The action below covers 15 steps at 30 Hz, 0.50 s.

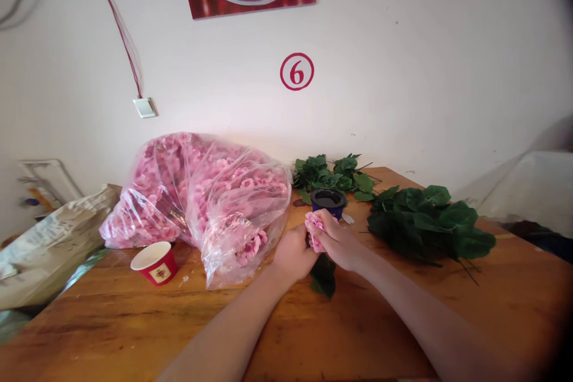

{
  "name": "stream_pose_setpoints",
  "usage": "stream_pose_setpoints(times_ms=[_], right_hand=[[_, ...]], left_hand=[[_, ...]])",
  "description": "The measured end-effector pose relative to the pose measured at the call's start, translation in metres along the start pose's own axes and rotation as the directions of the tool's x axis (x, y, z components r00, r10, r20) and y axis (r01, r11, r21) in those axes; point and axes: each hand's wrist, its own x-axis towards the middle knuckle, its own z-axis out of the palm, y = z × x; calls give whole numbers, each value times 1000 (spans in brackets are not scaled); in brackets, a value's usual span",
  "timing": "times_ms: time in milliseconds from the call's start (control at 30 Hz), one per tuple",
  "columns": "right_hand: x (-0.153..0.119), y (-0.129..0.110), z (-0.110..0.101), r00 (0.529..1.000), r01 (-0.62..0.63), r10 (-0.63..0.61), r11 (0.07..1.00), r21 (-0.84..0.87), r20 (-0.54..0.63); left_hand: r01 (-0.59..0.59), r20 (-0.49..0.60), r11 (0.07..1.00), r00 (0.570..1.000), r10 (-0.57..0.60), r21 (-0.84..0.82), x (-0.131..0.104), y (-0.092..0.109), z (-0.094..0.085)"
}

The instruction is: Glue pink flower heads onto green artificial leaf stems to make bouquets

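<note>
My hands meet in the middle over the wooden table (147,334). Between the fingers of my right hand (339,243) is a pink artificial flower (315,231), gripped at its petals. My left hand (294,253) is closed just beside it, around what looks like a leaf stem; the fingers hide most of it. A dark green artificial leaf (323,277) hangs below both hands. Right behind them stands a dark blue tub with a black rim (329,198), its inside dark.
A big clear bag of pink flowers (242,191) lies at the left, a red paper cup (154,264) in front of it. Green leaf bunches lie at the back (331,173) and right (432,224). A pale sack (58,236) leans beyond the table's left edge.
</note>
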Motion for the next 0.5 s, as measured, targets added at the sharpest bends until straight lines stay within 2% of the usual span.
stream_pose_setpoints(times_ms=[200,333,500], right_hand=[[-2,-5,3,999,10,-2,980,-201,43],[-4,-10,3,995,30,-14,985,-169,96],[-6,-10,0,988,93,-74,986,-142,134]], left_hand=[[-32,46,987,999,25,158,-4,-1,5],[-64,107,948,994,32,313,-3,1,8],[-52,184,879,982,-41,473,0,-1,9]])
